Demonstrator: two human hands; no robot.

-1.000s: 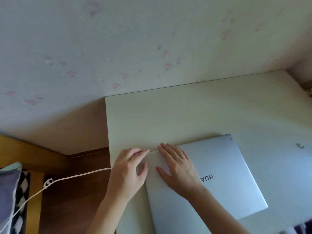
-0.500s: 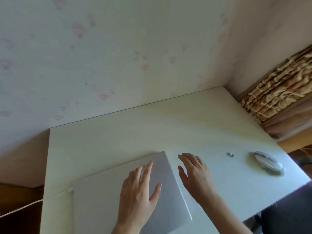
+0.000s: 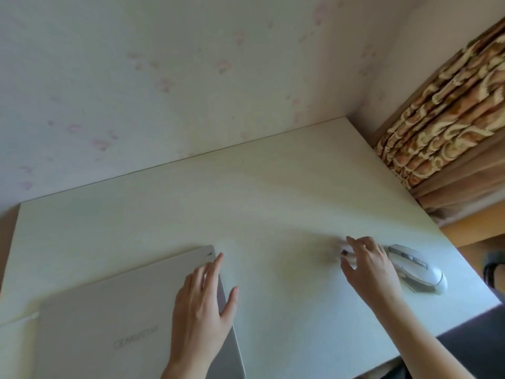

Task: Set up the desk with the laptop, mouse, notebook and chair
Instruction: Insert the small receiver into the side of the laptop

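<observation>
A closed silver laptop [image 3: 109, 324] lies on the pale desk [image 3: 273, 201] at the near left. My left hand [image 3: 202, 310] rests flat on its right edge with straight fingers. A white and grey mouse [image 3: 420, 269] sits near the desk's right edge, partly hidden behind my right hand [image 3: 369, 269]. That hand's thumb and forefinger pinch a small dark plug-like piece [image 3: 345, 252] just left of the mouse. No notebook is in view.
The desk stands against a papered wall [image 3: 191, 77]. A patterned curtain [image 3: 451, 119] hangs at the right. Something dark grey [image 3: 481, 337], perhaps a seat, lies below the desk's near right corner. A white cable [image 3: 16, 320] leaves the laptop's left side.
The view swung right, bringing the mouse in. My right hand left the laptop and reached right to the small dark piece. My left hand slid from the lid's left corner to its right edge.
</observation>
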